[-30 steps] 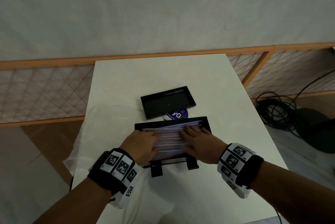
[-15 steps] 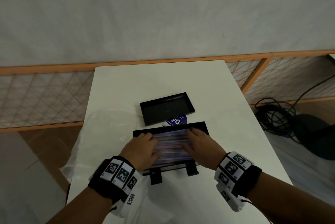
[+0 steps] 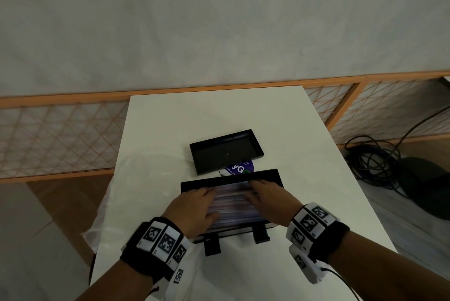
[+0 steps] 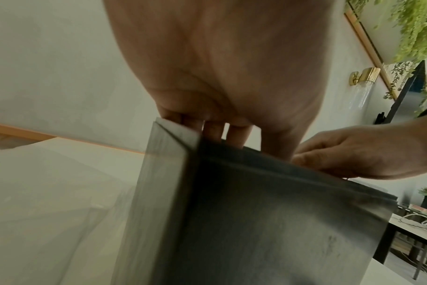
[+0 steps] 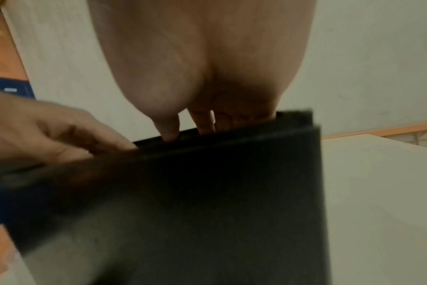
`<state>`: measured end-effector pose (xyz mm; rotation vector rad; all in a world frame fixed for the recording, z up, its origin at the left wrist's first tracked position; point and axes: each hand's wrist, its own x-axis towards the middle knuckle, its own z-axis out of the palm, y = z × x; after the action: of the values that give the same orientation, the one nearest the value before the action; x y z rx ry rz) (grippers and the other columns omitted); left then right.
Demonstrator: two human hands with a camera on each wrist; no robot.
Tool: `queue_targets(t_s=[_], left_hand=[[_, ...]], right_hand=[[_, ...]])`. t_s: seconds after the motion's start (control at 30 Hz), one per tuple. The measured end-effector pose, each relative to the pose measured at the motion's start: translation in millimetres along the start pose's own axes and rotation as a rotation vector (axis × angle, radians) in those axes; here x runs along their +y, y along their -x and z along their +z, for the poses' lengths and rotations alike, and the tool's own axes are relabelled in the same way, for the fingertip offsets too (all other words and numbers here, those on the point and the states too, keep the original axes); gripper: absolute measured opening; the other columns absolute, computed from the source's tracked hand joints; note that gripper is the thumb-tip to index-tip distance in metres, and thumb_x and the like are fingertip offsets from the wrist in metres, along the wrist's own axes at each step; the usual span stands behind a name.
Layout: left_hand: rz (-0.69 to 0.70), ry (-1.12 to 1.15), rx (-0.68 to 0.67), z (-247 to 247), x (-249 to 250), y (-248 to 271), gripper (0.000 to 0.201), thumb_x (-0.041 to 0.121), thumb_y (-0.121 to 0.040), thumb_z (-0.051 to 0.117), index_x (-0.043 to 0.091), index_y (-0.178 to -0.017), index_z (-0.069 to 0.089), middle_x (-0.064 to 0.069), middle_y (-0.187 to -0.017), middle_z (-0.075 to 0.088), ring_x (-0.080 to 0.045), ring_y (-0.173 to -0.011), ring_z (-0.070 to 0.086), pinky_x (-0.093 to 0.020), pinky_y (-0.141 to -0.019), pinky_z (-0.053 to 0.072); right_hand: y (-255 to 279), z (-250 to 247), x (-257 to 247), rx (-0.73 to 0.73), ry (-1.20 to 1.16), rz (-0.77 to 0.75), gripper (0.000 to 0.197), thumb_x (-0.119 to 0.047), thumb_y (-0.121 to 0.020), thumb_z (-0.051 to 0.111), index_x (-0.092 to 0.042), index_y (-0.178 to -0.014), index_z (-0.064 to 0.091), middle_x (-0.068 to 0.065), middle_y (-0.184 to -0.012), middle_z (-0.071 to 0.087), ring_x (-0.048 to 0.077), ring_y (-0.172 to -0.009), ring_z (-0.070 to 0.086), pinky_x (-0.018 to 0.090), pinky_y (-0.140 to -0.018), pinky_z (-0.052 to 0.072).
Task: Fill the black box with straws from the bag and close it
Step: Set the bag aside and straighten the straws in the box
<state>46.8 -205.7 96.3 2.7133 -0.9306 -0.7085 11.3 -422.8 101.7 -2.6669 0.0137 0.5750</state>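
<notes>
Spreading across the scene from largest to smallest: the white counter [image 3: 292, 130] carries everything, with a clear bag [image 3: 107, 215] slumped over its 9 o'clock edge. At the counter's centre sits the box [image 3: 231, 176], open and full of straws [image 3: 233, 205] lying side to side. Its lid [image 3: 226, 152] rests upturned just beyond, at 12 o'clock from the box, partly covering a purple sticker [image 3: 239, 169].

Both hands lie flat on the straws, fingers straight and holding nothing: the left hand [image 3: 194, 210] at the 9 o'clock half, the right hand [image 3: 270, 201] at the 3 o'clock half. The wrist views show fingertips dipping just inside the box walls.

Filling looks done; the step in hand seems to be levelling the straws. Next, I judge, one hand must reach to 12 o'clock, turn the lid over and seat it squarely, with no straw proud of the rim.
</notes>
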Motion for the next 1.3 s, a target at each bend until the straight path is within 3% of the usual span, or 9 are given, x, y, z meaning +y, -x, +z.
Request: queue_targets(t_s=[0.13, 0.27, 0.33, 0.43, 0.67, 0.77, 0.9, 1.1, 1.3], left_hand=[[0.022, 0.055, 0.038, 1, -5, 0, 0.056, 0.047, -0.093, 0.039, 0.022, -0.142, 0.034, 0.001, -0.141, 0.045, -0.017, -0.121, 0.047, -0.028, -0.099, 0.041], [0.06, 0.01, 0.041, 4, -5, 1, 0.083, 0.062, -0.074, 0.011, 0.021, -0.141, 0.036, 0.0, -0.143, 0.044, -0.017, -0.123, 0.048, -0.028, -0.101, 0.041], [0.064, 0.024, 0.052, 5, -5, 2, 0.069, 0.056, -0.085, 0.025, 0.021, -0.144, 0.031, -0.001, -0.149, 0.035, -0.019, -0.13, 0.041, -0.03, -0.106, 0.036], [0.084, 0.046, 0.139, 5, -7, 2, 0.044, 0.035, -0.092, 0.047, 0.021, -0.134, 0.044, -0.001, -0.132, 0.045, -0.017, -0.116, 0.046, -0.029, -0.092, 0.043], [0.075, 0.001, 0.27, 11, -5, 1, 0.027, 0.023, -0.078, 0.065, 0.015, -0.104, 0.063, -0.006, -0.098, 0.059, -0.027, -0.089, 0.061, -0.03, -0.06, 0.046], [0.037, 0.028, 0.267, 9, -1, 2, 0.032, 0.025, -0.087, 0.056, 0.014, -0.116, 0.054, -0.006, -0.113, 0.051, -0.023, -0.105, 0.05, -0.03, -0.077, 0.044], [0.069, 0.037, 0.21, 7, -2, 7, 0.03, 0.03, -0.092, 0.048, 0.016, -0.116, 0.058, -0.003, -0.118, 0.055, -0.021, -0.108, 0.053, -0.026, -0.083, 0.039], [0.093, 0.105, 0.213, 6, -3, 9, 0.034, 0.026, -0.09, 0.05, 0.018, -0.122, 0.057, -0.003, -0.119, 0.055, -0.02, -0.108, 0.053, -0.029, -0.089, 0.042], [0.073, 0.158, 0.337, 7, -4, 6, 0.039, 0.027, -0.091, 0.043, 0.015, -0.127, 0.049, -0.004, -0.12, 0.045, -0.019, -0.108, 0.048, -0.029, -0.087, 0.048]], right_hand=[[1, -7, 1, 0.123, -0.052, 0.083, 0.023, -0.024, -0.094, 0.041, -0.006, -0.099, 0.055, 0.013, -0.1, 0.063, 0.031, -0.091, 0.059, 0.032, -0.073, 0.043], [3, -10, -4, 0.039, 0.009, 0.03, 0.03, -0.021, -0.095, 0.04, -0.007, -0.118, 0.054, 0.013, -0.116, 0.061, 0.029, -0.104, 0.058, 0.034, -0.086, 0.046], [8, -14, -4, 0.132, 0.065, -0.075, 0.033, -0.018, -0.094, 0.042, -0.008, -0.123, 0.054, 0.011, -0.122, 0.059, 0.028, -0.109, 0.056, 0.033, -0.092, 0.043], [23, -9, -4, 0.18, 0.14, -0.202, 0.036, -0.019, -0.088, 0.041, -0.01, -0.117, 0.06, 0.009, -0.115, 0.063, 0.03, -0.106, 0.057, 0.038, -0.092, 0.048], [21, -2, 5, 0.181, 0.2, -0.176, 0.036, -0.025, -0.083, 0.038, -0.015, -0.108, 0.062, 0.009, -0.113, 0.062, 0.03, -0.103, 0.059, 0.042, -0.085, 0.053], [29, -6, -5, 0.124, 0.165, -0.207, 0.025, -0.021, -0.086, 0.046, -0.015, -0.103, 0.063, 0.006, -0.1, 0.064, 0.027, -0.088, 0.062, 0.035, -0.076, 0.05], [20, -2, -3, -0.036, 0.238, -0.189, 0.029, -0.018, -0.091, 0.044, -0.016, -0.117, 0.057, 0.005, -0.116, 0.059, 0.028, -0.101, 0.059, 0.035, -0.08, 0.047], [14, -5, -5, 0.081, 0.174, -0.176, 0.026, -0.023, -0.092, 0.046, -0.017, -0.113, 0.059, 0.003, -0.108, 0.062, 0.024, -0.096, 0.061, 0.029, -0.077, 0.048], [11, 4, -1, 0.317, 0.188, -0.172, 0.035, -0.015, -0.07, 0.069, -0.02, -0.103, 0.059, 0.003, -0.095, 0.062, 0.023, -0.08, 0.062, 0.034, -0.064, 0.054]])
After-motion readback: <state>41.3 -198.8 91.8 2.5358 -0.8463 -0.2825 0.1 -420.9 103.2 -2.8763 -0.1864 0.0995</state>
